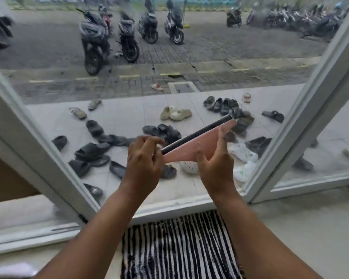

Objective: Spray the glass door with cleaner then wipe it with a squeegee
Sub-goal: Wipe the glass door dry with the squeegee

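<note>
The pink squeegee [191,147] with a black rubber blade is held in front of the lower half of the glass door [149,57]. Its blade slants up to the right. My right hand [215,166] grips the pink body from below, thumb and fingers around it. My left hand [144,158] pinches the blade's lower left end with curled fingers. The glass looks streaky and wet near the top. No spray bottle is in view.
The door's white frame [169,210] runs along the bottom, with a second glass panel [320,158] to the right. A black-and-white striped mat [179,248] lies at the threshold. Outside, several sandals and parked motorbikes show through the glass.
</note>
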